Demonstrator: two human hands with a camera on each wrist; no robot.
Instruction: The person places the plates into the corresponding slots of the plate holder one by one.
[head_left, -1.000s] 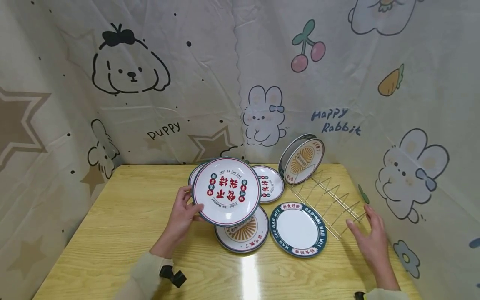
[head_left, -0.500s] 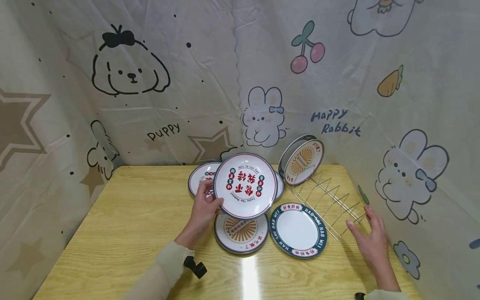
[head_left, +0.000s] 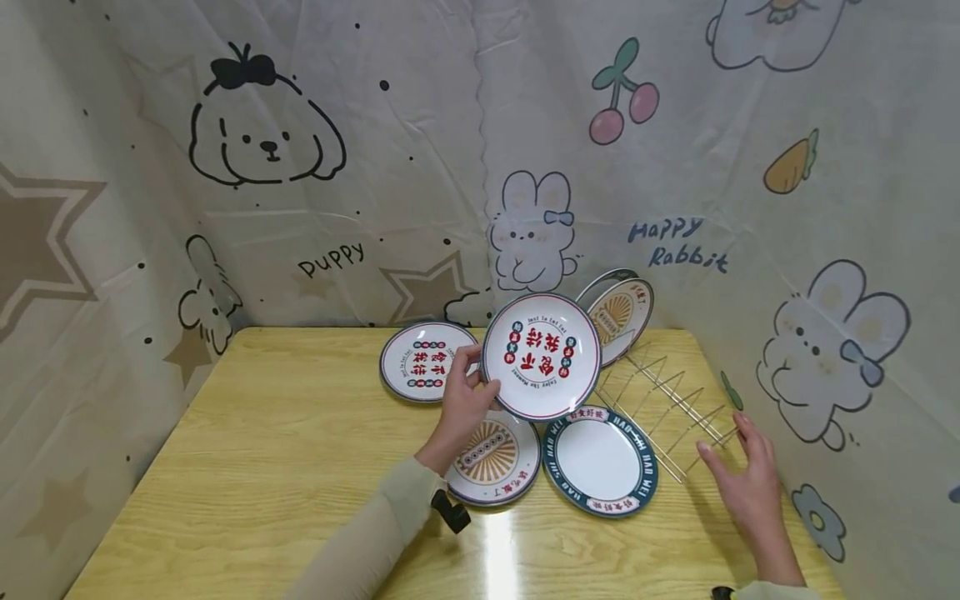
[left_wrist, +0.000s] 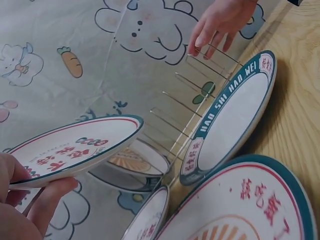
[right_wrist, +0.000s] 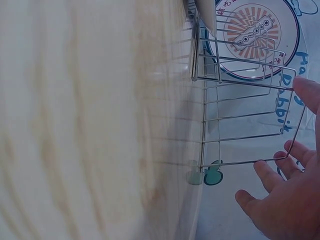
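- Pinched the lettered plate [head_left: 542,357] at its left rim with the left grip [head_left: 463,404], closed on that edge with the thumb over the printed face and the fingers behind.
- Held that plate tilted above the table [head_left: 225,467], left of the wire rack [head_left: 677,400] and outside it.
- Probably risked a slip or downward swing, from being pinched at one edge only with the right side unsupported.
- Spread the right grip [head_left: 750,479] wide at the rack's near right end, touching the wires without wrapping round them.
- Could have let the rack skid or tip under a knock, through so light-looking a touch.
- Saw a standing sunburst plate [head_left: 621,321] and a back plate [head_left: 598,287] leaning at the rack's far end.
- Might have chipped or toppled those by swinging too far right.
- Saw the green-rimmed plate [head_left: 600,462] flat beside the rack's near left side, and the lying sunburst plate [head_left: 495,471] farther left.
- Could have struck either rim by dipping early.
- Saw a flat lettered plate [head_left: 422,364] at far left.
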